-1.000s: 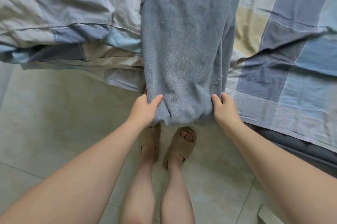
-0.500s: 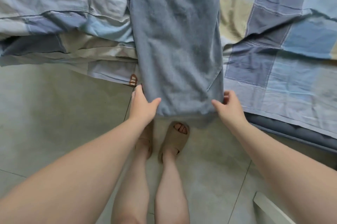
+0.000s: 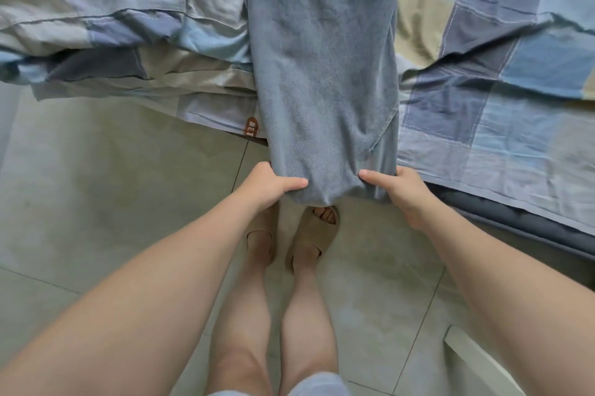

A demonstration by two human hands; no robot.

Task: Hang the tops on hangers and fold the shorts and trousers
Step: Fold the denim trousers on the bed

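Left hand (image 3: 267, 184): clamped on the near-left corner of the trousers (image 3: 325, 73), thumb on top of the cloth, fingers tucked out of sight beneath.
Trousers, place: on the bed between the rumpled quilt (image 3: 112, 25) on the left and the checked sheet (image 3: 499, 138) on the right. The near end hangs past the bed edge, over the floor (image 3: 112, 186), and is held up by both hands.
Right hand (image 3: 402, 189): clamped on the near-right corner, thumb lying across the top and pointing left, fingers under the cloth.
Long axis: straight from near to far – the trousers stretch away from both hands, and the far end runs out of the top of the view.
Nearer hand: neither. The two hands sit level at the near end, apart by the width of the cloth.
Coming move, as a judgement: the near end looks set to be carried far along that axis, to fold the length over.
Look: blue-grey denim-like cloth, soft and a little creased. It seems to be doubled lengthwise – a second edge shows along the right side – with a pocket seam at far left.
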